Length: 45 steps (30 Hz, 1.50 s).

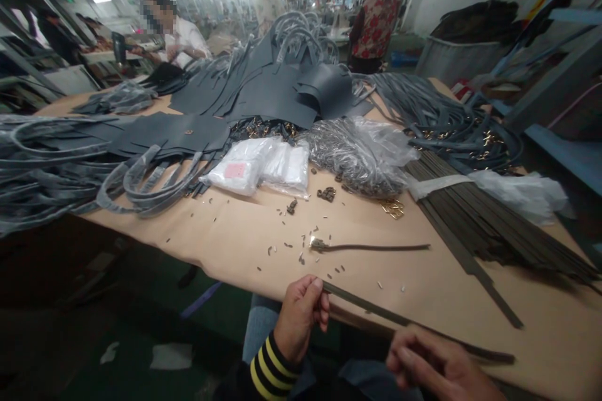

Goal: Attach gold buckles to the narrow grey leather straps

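Thumb and fingers of my left hand [301, 306] pinch one end of a narrow dark olive strap [369, 307] at the table's near edge. The strap slants down to the right, and its far end lies past my right hand. My right hand [433, 360] is beside the strap, fingers curled and smeared by motion; whether it grips anything is unclear. Beyond my left hand, a short dark strap [380, 247] with a gold-coloured metal piece [316, 243] at its left end lies on the table. Small dark and pale bits are scattered around it.
A stack of olive straps [451, 213] lies at right, beside gold wire loops [392, 208] and a clear plastic bag [357, 153]. White packets [249, 166], wrapped handles [145, 185] and grey panels [273, 91] cover the table [226, 238] farther back. A person [181, 37] works beyond.
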Available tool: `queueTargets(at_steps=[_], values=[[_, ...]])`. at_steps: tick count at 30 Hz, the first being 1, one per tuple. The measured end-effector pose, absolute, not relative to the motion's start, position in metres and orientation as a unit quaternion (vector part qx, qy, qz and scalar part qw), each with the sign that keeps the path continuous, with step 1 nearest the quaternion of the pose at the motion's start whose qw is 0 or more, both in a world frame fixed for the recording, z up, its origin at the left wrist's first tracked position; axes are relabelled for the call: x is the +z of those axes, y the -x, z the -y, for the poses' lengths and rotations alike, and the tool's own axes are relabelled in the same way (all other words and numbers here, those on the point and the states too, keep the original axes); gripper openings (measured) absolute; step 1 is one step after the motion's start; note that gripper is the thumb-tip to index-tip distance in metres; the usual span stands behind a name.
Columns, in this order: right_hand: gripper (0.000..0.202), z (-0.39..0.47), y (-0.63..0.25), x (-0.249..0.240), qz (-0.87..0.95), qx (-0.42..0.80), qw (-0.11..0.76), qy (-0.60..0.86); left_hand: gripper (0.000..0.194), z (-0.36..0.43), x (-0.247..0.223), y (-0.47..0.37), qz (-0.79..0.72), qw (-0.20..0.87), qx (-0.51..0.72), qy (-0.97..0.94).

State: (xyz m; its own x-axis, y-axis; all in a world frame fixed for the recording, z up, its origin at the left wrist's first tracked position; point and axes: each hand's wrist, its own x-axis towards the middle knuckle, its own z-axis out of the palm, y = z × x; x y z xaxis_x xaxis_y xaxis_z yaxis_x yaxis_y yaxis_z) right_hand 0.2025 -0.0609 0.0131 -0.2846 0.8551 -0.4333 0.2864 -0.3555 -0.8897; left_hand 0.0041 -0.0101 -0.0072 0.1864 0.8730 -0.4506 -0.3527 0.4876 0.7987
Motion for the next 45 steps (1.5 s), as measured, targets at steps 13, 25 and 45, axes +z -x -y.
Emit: queueTargets(at_steps=[13, 25, 45], values=[[0.018, 0.010, -0.142, 0.011, 0.491, 0.723, 0.268, 0.405, 0.033, 0.013, -0.005, -0.003, -0.479, 0.708, 0.422, -0.302], [0.024, 0.014, -0.138, 0.004, 0.414, 0.746, 0.326, 0.407, 0.015, 0.010, 0.000, -0.008, -0.518, 0.628, 0.448, -0.370], [0.028, 0.014, -0.131, 0.009, 0.394, 0.703, 0.368, 0.464, 0.012, 0.023, 0.009, -0.005, -0.495, 0.403, 0.422, -0.643]])
